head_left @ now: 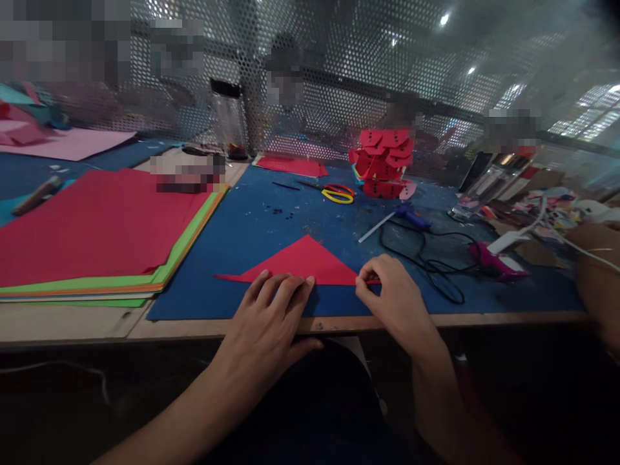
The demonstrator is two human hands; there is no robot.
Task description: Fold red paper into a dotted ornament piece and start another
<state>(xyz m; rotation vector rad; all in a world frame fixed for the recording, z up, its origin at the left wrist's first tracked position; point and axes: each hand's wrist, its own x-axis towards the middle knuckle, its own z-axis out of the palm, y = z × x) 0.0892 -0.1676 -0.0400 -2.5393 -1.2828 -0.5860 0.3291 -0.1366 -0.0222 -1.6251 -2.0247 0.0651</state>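
A red paper point(305, 259) lies flat on the blue mat as a wide triangle, its peak pointing away from me and its long edge towards me. Along that edge runs a narrow strip that tapers to a tip at the left. The fingertips of my left hand point(271, 316) rest on the near edge, fingers stretched out and thumb apart. At the right corner, my right hand point(394, 297) pinches the end of the red paper between thumb and forefinger. Part of that corner is hidden by the fingers.
Left is a stack of coloured sheets point(97, 226). Beyond the paper lie scissors point(339, 192) and a red layered paper piece point(385, 161). A blue glue gun point(411, 216) with a looped black cable point(426, 258) and a power strip point(501, 261) are at right, near another person's arm point(598, 278).
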